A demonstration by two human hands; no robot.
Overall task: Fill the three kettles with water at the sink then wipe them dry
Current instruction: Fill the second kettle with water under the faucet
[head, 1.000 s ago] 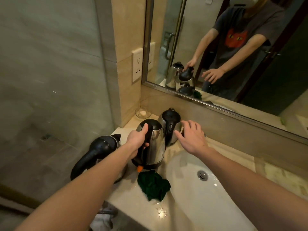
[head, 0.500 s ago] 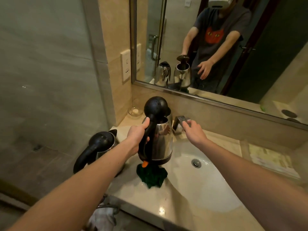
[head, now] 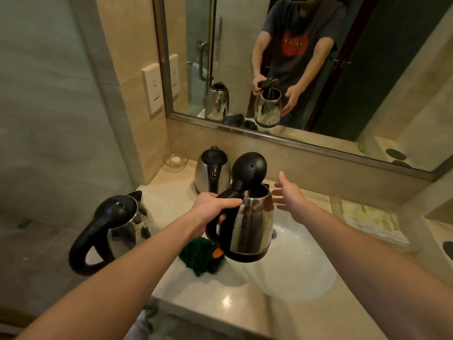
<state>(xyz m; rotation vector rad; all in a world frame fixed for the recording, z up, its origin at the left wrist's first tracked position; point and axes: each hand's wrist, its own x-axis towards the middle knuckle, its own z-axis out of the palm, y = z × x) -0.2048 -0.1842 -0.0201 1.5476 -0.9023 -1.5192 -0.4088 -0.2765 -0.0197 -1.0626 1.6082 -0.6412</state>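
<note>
Nearest me, low in the centre of the frame, the bench (head: 215,288) carries a crumpled green cloth (head: 196,258) beside the white sink (head: 308,271). At lower left the first kettle (head: 115,229) stands on the bench, its black handle turned toward me. My left hand (head: 212,208) is wrapped round the black handle of the second kettle (head: 252,227), held in the air at the sink's left edge, just above the cloth (its lid (head: 248,168) stands flipped up). My right hand (head: 289,196) is released just right of that kettle, fingers spread, grasping nothing; I cannot tell whether it touches the steel. Further back, above centre, the third kettle (head: 212,171) stands closed near a small glass dish (head: 176,160), below the mirror (head: 380,94).
</note>
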